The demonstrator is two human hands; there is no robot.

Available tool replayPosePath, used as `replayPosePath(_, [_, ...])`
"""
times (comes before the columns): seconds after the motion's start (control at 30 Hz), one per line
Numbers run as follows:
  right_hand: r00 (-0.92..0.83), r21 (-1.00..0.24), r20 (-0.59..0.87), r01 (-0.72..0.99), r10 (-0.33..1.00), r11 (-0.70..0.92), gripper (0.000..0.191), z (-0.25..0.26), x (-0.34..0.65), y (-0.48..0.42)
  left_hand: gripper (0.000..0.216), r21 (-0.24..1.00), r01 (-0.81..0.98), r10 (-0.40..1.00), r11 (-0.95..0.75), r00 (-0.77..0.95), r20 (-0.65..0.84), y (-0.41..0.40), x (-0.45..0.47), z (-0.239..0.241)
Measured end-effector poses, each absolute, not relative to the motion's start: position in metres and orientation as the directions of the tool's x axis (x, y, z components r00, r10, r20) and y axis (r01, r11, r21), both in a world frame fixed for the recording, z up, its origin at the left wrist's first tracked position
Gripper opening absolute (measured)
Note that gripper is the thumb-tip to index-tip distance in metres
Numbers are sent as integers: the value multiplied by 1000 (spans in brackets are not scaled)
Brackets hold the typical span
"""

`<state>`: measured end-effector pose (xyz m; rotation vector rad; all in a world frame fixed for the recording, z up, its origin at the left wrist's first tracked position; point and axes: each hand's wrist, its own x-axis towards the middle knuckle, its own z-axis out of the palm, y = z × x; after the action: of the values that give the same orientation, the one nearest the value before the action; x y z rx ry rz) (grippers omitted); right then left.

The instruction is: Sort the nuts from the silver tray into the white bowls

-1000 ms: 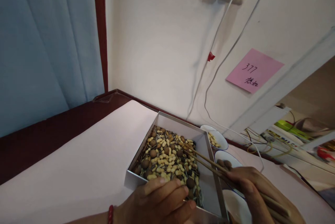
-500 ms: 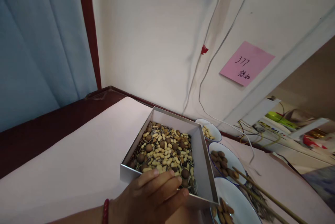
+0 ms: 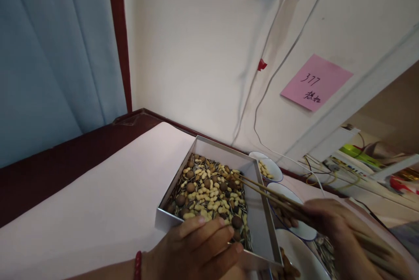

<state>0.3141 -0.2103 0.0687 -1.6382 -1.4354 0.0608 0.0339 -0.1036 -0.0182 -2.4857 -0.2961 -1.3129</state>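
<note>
From where I stand, the white wall (image 3: 190,53) takes up most of the view, with a blue curtain (image 3: 49,53) to its left and a pale sheet (image 3: 114,188) laid over the dark red tabletop (image 3: 39,153). On the sheet sits a grey-walled box (image 3: 260,225) of mixed nuts and seeds. The left hand (image 3: 199,249) lies over the near rim, its four fingers side by side and reaching in above the contents; the thumb is hidden, so I can't tell whether it pinches the wall. The right hand (image 3: 343,227), blurred, is closed around a pair of chopsticks (image 3: 262,187) slanting over the right wall, tips low in the far right part of the mix. Three bowls line that side: the far bowl (image 3: 276,173) holds pale pods, the middle bowl (image 3: 307,231) brown nuts, the near bowl (image 3: 304,251) longish brown pieces. In the box, round brown nuts (image 3: 180,200) stand out among peanuts (image 3: 212,197) and slim striped seeds (image 3: 248,236). Whether the tips grip anything is too small to tell. To work them well, I'd keep the tips even, take a piece across its middle, squeeze gently since round shells likely roll, and let the left hand steady the box.
</note>
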Motion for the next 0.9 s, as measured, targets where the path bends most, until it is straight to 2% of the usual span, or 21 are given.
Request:
replayPosePath(0.17, [349,-736,424,671,836,93,36,67,286,-161,28,-138,328,76,-934,560,825,-107,32,-12])
replayPosePath(0.27, [340,-746,394,661,854,81,38,61,287,-148,31,-130,340,106,-931,595,797,-108,30,-11])
replayPosePath(0.4, [334,-745,388,663,859,79,39,59,290,-142,29,-198,329,14,-923,543,840,-102,33,-16])
replayPosePath(0.5, [328,-740,402,667,855,92,42,60,291,-140,29,-193,331,12,-923,528,849,-101,35,-18])
replayPosePath(0.67, [345,-737,429,668,835,102,40,61,290,-143,29,-127,365,123,-922,588,799,-107,32,-15])
replayPosePath(0.8, [375,-758,407,647,833,80,37,64,287,-149,28,-173,336,60,-926,583,810,-109,28,-12])
replayPosePath(0.9, [369,-763,389,643,844,71,37,65,287,-149,31,-144,340,98,-929,605,790,-107,28,-13])
